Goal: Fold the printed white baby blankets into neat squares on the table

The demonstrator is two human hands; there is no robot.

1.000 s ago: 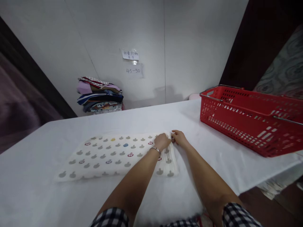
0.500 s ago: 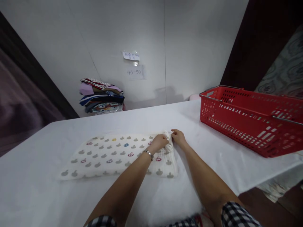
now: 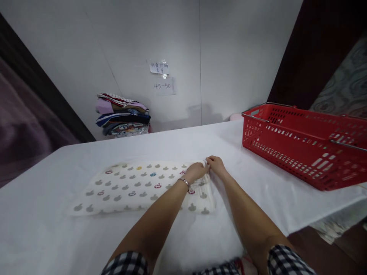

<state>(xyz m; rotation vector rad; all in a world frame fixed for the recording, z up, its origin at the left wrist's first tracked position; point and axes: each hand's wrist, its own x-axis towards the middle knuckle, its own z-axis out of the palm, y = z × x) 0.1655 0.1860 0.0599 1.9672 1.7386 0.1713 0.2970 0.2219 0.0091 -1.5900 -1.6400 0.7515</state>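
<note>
A white cloth (image 3: pixel 137 191) printed with grey, red, blue and yellow apple-like shapes lies spread in a long rectangle on the white-covered table. At its far right corner my left hand (image 3: pixel 197 170), with a silver bracelet at the wrist, is closed on the cloth's edge. My right hand (image 3: pixel 215 165) pinches the same corner from the right side, fingertips close to the left hand's. The bit of fabric between the fingers is mostly hidden.
A red plastic basket (image 3: pixel 289 143) with metal handles stands at the right of the table (image 3: pixel 120 240). Folded clothes (image 3: pixel 123 116) are stacked at the back left against the wall. Paper labels (image 3: pixel 164 86) are taped to the wall, one reading 45-50.
My left hand has shifted slightly right, toward my right hand. The bunched fabric at the corner now lies flatter. My right hand has barely moved.
</note>
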